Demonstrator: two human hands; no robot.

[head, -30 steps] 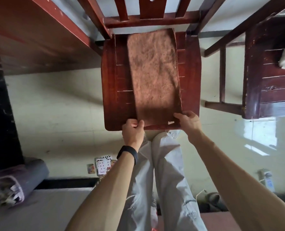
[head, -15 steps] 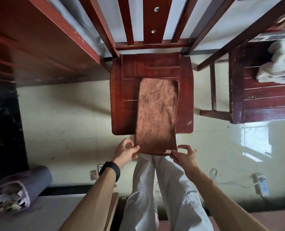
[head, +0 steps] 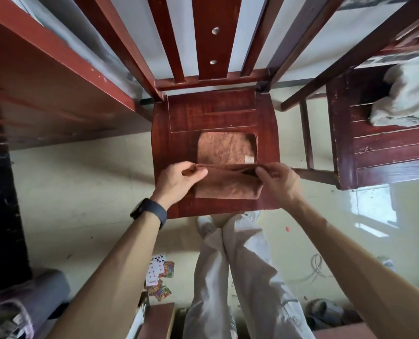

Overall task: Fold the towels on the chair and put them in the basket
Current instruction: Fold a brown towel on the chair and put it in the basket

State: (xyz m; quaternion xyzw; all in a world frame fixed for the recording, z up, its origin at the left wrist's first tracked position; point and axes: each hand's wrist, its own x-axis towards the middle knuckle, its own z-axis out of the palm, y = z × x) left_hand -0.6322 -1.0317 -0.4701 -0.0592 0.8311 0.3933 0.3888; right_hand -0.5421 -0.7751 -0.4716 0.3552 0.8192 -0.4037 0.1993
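Observation:
A brown towel (head: pixel 225 152) lies on the seat of a dark red wooden chair (head: pixel 179 148). Its near part is doubled over into a fold that reaches about halfway up the towel. My left hand (head: pixel 176 182) pinches the left corner of the folded edge, and my right hand (head: pixel 279 181) pinches the right corner. A small white label shows near the fold on the right. A black band sits on my left wrist. No basket is in view.
A second red chair (head: pixel 375 152) at the right holds a crumpled white towel (head: pixel 409 99). A red wooden frame (head: pixel 44 89) runs along the left. Playing cards (head: pixel 158 275) lie on the pale floor by my legs, and a rolled mat (head: pixel 25 304) sits bottom left.
The towel's near end hung off the seat front in both hands; now that end has been carried forward and laid over the towel, forming a fold on the seat.

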